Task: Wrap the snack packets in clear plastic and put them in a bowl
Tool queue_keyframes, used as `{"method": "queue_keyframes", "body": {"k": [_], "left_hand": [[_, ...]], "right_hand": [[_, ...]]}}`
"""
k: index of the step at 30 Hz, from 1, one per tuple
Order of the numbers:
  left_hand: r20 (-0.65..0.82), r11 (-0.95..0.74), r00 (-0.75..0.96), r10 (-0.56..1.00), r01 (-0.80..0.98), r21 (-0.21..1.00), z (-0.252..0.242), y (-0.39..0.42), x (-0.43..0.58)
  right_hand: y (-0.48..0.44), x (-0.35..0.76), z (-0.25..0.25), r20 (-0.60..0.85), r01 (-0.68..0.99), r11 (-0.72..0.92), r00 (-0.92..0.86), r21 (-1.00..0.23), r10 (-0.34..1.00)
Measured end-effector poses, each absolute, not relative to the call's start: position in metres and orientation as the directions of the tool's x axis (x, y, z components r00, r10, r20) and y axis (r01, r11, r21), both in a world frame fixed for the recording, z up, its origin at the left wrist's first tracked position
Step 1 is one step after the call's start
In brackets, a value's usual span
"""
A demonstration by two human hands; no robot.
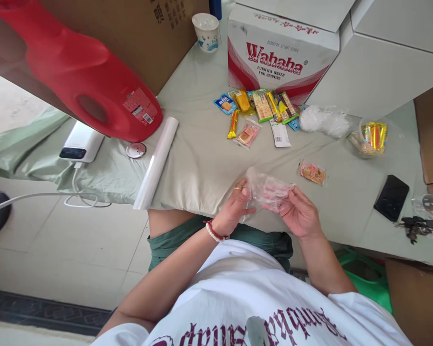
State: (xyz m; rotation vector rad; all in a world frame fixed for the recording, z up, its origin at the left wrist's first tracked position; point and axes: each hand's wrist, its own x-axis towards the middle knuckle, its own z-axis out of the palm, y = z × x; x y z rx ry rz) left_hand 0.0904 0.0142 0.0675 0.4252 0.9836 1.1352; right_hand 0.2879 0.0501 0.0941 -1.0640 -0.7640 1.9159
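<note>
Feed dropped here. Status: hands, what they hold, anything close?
Left hand and right hand both shut on clear bag, something pink inside. Snack packet lies apart, beyond right hand.

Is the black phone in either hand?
No, the phone lies on the table; the left hand and right hand hold a clear bag.

Pale cloth, bright wrappers.
The worktop wears a pale grey-green cloth, and at its near edge the clear bag shows pink inside. Far back, a white box carries red bands and red lettering, with snack packets in yellow, orange, green and blue before it. Far left is a glossy red jug, and on the right a black phone. The paper cup is white with a blue print.
</note>
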Motion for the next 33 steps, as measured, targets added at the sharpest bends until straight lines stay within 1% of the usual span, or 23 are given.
{"method": "queue_keyframes", "body": {"k": [1, 2, 4, 6, 9, 12, 15, 17, 20, 21, 22, 23, 24, 25, 26, 27, 28, 29, 30, 32, 33], "left_hand": [[-0.427, 0.412, 0.118, 0.897, -0.576, 0.706, 0.07, 0.018, 0.096], [-0.426, 0.408, 0.118, 0.897, -0.592, 0.695, 0.072, 0.022, 0.1], [-0.438, 0.371, 0.044, 0.898, -0.612, 0.699, 0.074, 0.03, 0.104], [-0.455, 0.359, -0.012, 0.89, -0.597, 0.718, 0.073, 0.034, 0.101], [-0.467, 0.43, 0.069, 0.882, -0.522, 0.737, 0.068, 0.031, 0.087], [-0.467, 0.47, 0.127, 0.875, -0.452, 0.758, 0.064, 0.023, 0.067], [-0.478, 0.464, 0.081, 0.875, -0.421, 0.779, 0.063, 0.018, 0.048], [-0.47, 0.443, 0.037, 0.882, -0.406, 0.799, 0.065, 0.016, 0.037], [-0.438, 0.417, 0.02, 0.899, -0.349, 0.84, 0.065, 0.015, 0.025], [-0.432, 0.414, 0.004, 0.902, -0.291, 0.863, 0.064, 0.015, 0.022], [-0.419, 0.403, -0.045, 0.907, -0.197, 0.894, 0.062, 0.015, 0.02], [-0.376, 0.371, -0.138, 0.916, -0.064, 0.926, 0.061, 0.014, 0.018], [-0.28, 0.315, -0.258, 0.925, 0.103, 0.944, 0.06, 0.013, 0.018], [-0.124, 0.24, -0.367, 0.922, 0.289, 0.927, 0.06, 0.012, 0.019], [0.067, 0.154, -0.423, 0.904, 0.468, 0.87, 0.061, 0.011, 0.022], [0.252, 0.058, -0.404, 0.879, 0.616, 0.785, 0.062, 0.009, 0.026], [0.398, -0.055, -0.318, 0.861, 0.719, 0.692, 0.064, 0.008, 0.032], [0.492, -0.183, -0.184, 0.851, 0.775, 0.605, 0.066, 0.007, 0.039], [0.538, -0.31, -0.031, 0.842, 0.788, 0.532, 0.068, 0.008, 0.048], [0.537, -0.493, 0.223, 0.814, 0.754, 0.435, 0.068, 0.013, 0.068], [0.511, -0.53, 0.295, 0.807, 0.743, 0.408, 0.066, 0.018, 0.077]], "right_hand": [[0.048, 0.284, 0.096, -0.397, -0.331, -0.518, -0.37, -0.789, 0.84], [0.047, 0.28, 0.097, -0.395, -0.318, -0.527, -0.395, -0.788, 0.83], [0.047, 0.278, 0.096, -0.377, -0.309, -0.5, -0.381, -0.809, 0.844], [0.05, 0.281, 0.093, -0.345, -0.305, -0.427, -0.286, -0.851, 0.894], [0.059, 0.296, 0.088, -0.296, -0.259, -0.31, -0.092, -0.915, 0.951], [0.069, 0.313, 0.086, -0.248, -0.173, -0.235, 0.061, -0.957, 0.967], [0.077, 0.325, 0.086, -0.199, -0.114, -0.183, 0.147, -0.977, 0.969], [0.081, 0.328, 0.085, -0.194, -0.091, -0.181, 0.165, -0.979, 0.967], [0.084, 0.327, 0.082, -0.218, -0.069, -0.211, 0.128, -0.975, 0.967], [0.085, 0.325, 0.08, -0.223, -0.063, -0.217, 0.109, -0.974, 0.969], [0.086, 0.323, 0.077, -0.224, -0.059, -0.219, 0.093, -0.974, 0.97], [0.086, 0.32, 0.075, -0.222, -0.055, -0.218, 0.085, -0.974, 0.971], [0.087, 0.318, 0.073, -0.22, -0.05, -0.217, 0.082, -0.975, 0.972], [0.087, 0.316, 0.071, -0.222, -0.046, -0.219, 0.083, -0.975, 0.972], [0.087, 0.313, 0.069, -0.227, -0.046, -0.224, 0.086, -0.973, 0.97], [0.087, 0.311, 0.067, -0.238, -0.049, -0.234, 0.087, -0.971, 0.967], [0.087, 0.309, 0.066, -0.252, -0.056, -0.248, 0.084, -0.967, 0.964], [0.087, 0.307, 0.066, -0.266, -0.066, -0.261, 0.081, -0.963, 0.96], [0.086, 0.305, 0.066, -0.28, -0.076, -0.274, 0.078, -0.959, 0.957], [0.086, 0.301, 0.066, -0.301, -0.09, -0.295, 0.071, -0.951, 0.951], [0.085, 0.3, 0.067, -0.308, -0.091, -0.302, 0.066, -0.949, 0.949]]}}
